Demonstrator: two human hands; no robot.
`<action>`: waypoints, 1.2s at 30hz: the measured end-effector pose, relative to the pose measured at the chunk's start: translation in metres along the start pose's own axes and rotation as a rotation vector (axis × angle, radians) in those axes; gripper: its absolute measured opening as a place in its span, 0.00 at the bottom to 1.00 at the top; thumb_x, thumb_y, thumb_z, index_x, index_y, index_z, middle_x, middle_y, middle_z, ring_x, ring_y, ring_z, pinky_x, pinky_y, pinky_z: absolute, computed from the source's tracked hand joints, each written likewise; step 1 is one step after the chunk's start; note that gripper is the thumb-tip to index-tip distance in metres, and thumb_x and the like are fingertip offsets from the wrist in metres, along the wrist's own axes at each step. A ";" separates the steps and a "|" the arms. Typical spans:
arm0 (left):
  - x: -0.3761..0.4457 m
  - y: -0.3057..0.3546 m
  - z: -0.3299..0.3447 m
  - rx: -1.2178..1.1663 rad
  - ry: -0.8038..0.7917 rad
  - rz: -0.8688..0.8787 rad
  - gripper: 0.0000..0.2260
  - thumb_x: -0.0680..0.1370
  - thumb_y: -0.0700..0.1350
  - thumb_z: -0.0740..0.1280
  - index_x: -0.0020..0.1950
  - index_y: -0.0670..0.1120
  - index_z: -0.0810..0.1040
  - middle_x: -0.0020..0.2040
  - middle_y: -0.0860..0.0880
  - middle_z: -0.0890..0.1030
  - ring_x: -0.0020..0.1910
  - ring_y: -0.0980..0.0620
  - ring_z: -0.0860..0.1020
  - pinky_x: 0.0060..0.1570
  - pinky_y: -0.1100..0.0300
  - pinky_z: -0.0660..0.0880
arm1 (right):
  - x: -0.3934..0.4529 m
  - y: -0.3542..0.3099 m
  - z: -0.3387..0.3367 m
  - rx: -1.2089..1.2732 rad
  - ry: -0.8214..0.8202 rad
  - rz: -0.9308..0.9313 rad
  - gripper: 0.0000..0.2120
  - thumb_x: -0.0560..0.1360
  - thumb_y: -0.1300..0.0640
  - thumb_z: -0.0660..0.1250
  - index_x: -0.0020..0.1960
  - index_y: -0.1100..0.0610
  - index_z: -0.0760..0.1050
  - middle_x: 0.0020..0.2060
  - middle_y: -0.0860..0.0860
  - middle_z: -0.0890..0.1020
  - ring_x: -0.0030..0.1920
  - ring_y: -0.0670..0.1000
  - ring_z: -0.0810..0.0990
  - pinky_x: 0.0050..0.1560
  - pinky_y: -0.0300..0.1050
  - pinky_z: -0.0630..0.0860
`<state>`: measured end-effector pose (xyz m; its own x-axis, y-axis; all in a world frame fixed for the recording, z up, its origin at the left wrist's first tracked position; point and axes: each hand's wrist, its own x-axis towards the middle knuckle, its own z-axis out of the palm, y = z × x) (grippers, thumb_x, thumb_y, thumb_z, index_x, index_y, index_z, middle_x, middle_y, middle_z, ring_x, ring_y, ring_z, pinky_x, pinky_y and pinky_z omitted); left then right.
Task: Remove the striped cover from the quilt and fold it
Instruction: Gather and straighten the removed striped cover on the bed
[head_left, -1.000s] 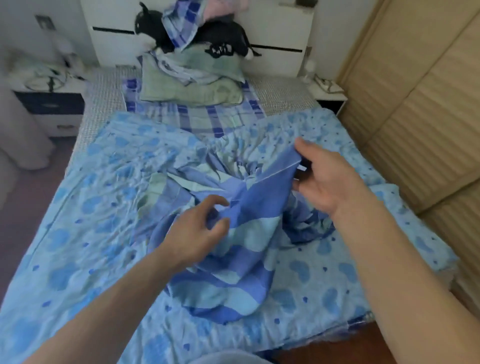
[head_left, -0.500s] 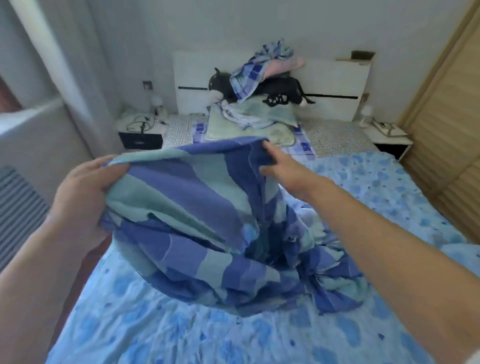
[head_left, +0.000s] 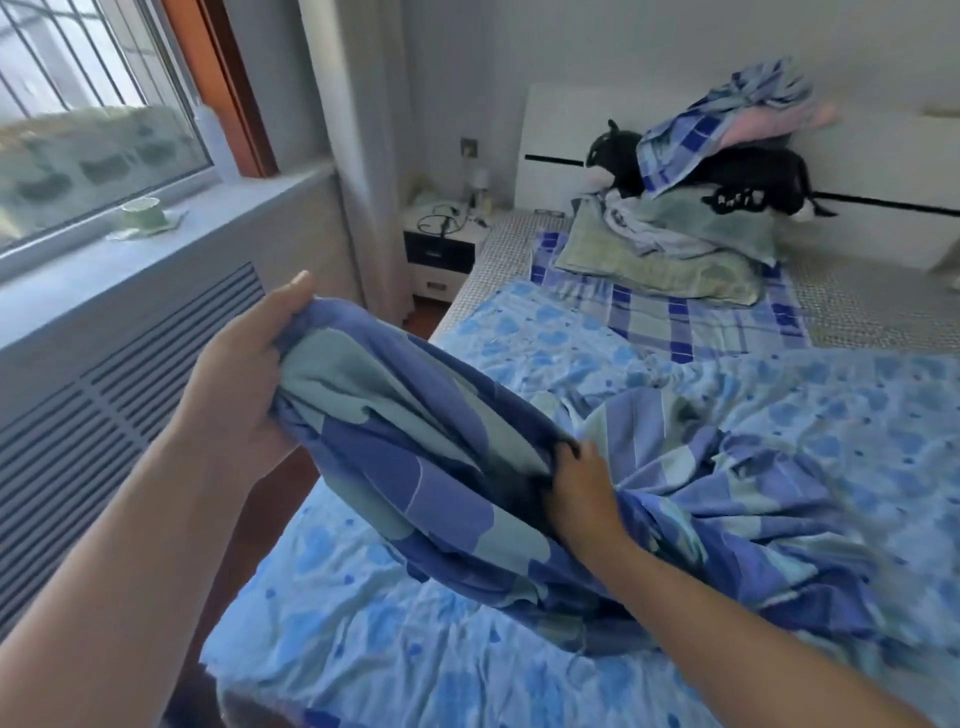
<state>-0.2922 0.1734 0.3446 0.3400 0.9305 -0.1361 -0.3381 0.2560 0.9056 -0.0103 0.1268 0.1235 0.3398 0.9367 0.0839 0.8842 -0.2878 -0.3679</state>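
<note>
- Hands, two: left hand (head_left: 236, 382), now out at 9 o'clock by the window side, clutches a bunched end of the striped cover (head_left: 415, 447).
- Right hand (head_left: 582, 488) has dropped to centre, fingers dug into the cover's folds, grasping them.
- Cover, one: earlier raised and spread, now stretched between the hands, the rest heaped at 3 o'clock on the one heart-print quilt (head_left: 363, 623).

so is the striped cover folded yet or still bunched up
Still bunched: the striped cover hangs crumpled between the left hand and right hand, no neat folds.
</note>
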 end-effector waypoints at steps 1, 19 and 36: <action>-0.003 -0.001 -0.005 -0.026 -0.006 0.021 0.24 0.79 0.59 0.64 0.59 0.37 0.77 0.56 0.36 0.80 0.56 0.39 0.80 0.56 0.48 0.79 | -0.006 0.003 -0.001 0.086 0.107 0.014 0.11 0.77 0.60 0.62 0.59 0.59 0.71 0.55 0.56 0.71 0.52 0.60 0.74 0.47 0.50 0.73; -0.024 -0.002 0.019 -0.178 -0.207 0.184 0.22 0.80 0.59 0.61 0.45 0.44 0.86 0.46 0.45 0.85 0.49 0.47 0.84 0.53 0.53 0.80 | -0.001 0.008 -0.011 1.822 -0.015 1.066 0.15 0.85 0.63 0.45 0.45 0.58 0.67 0.43 0.55 0.72 0.41 0.53 0.74 0.44 0.47 0.75; 0.105 -0.026 0.011 0.778 0.351 0.342 0.20 0.78 0.63 0.60 0.40 0.49 0.82 0.30 0.50 0.79 0.32 0.49 0.74 0.36 0.53 0.72 | 0.019 0.038 -0.424 0.937 1.072 0.055 0.14 0.72 0.45 0.66 0.29 0.46 0.79 0.27 0.43 0.77 0.31 0.43 0.74 0.34 0.40 0.70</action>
<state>-0.2376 0.2615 0.3113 0.0008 0.9818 0.1900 0.3575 -0.1777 0.9168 0.1651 0.0488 0.5036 0.8139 0.2060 0.5433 0.4710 0.3137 -0.8245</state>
